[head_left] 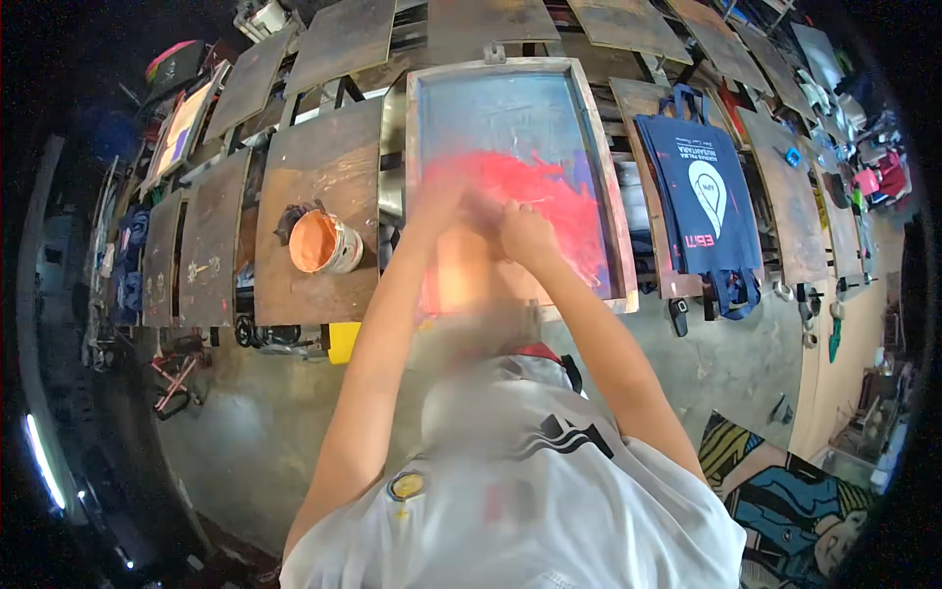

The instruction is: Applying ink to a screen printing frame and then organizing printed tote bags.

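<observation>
A wooden-framed printing screen (pixel 491 108) lies in front of me, its blue-grey mesh smeared with a broad patch of bright red-pink ink (pixel 564 211). Both of my hands are low over this inked part. My left hand (pixel 446 204) is smeared by motion, and its fingers do not show clearly. My right hand (pixel 527 233) is closed just right of it, the fingers bent inward. Between the hands lies a blurred brownish area, and I cannot make out what is there. On the board to the left stands a white tub of orange ink (pixel 319 242).
A dark crumpled rag (pixel 294 221) lies beside the tub on a wooden board (pixel 319 147). Dark blue tote bags (pixel 697 196) with white print lie on the board to the right. More flat boards (pixel 339 44) line the far side. A patterned picture (pixel 785 501) is at lower right.
</observation>
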`<state>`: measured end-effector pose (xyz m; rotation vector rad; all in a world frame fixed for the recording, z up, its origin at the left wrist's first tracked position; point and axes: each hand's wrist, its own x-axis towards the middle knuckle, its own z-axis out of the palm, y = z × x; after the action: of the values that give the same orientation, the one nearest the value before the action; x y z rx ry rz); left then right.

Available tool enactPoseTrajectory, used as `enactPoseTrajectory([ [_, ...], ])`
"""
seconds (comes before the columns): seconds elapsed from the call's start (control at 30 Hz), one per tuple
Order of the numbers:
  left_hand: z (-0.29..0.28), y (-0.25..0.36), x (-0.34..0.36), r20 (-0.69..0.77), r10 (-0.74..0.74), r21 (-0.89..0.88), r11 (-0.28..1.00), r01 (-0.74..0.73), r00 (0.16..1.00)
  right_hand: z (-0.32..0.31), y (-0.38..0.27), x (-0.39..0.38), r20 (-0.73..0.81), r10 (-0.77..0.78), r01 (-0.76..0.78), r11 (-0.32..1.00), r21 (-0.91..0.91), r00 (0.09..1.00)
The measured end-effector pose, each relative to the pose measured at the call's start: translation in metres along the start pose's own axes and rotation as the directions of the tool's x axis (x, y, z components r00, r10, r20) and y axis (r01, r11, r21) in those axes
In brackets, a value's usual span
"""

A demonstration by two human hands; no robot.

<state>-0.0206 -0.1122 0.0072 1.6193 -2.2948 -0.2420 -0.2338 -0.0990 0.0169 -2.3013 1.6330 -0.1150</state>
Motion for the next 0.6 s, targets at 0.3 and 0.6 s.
enactPoseTrajectory([
  [0.3,-0.010,0.021,-0.100,-0.163,-0.236,-0.083,0.971,0.225,0.958,-0.007,-0.029,-0.003,0.161,-0.342,0.366,0.918,-0.154,0.926],
  [0.6,-0.028,0.066,-0.143,-0.011,-0.073,-0.062,0.995,0.073,0.997,-0.017,-0.009,-0.081,0.080,-0.501,0.508,0.852,-0.126,0.861],
])
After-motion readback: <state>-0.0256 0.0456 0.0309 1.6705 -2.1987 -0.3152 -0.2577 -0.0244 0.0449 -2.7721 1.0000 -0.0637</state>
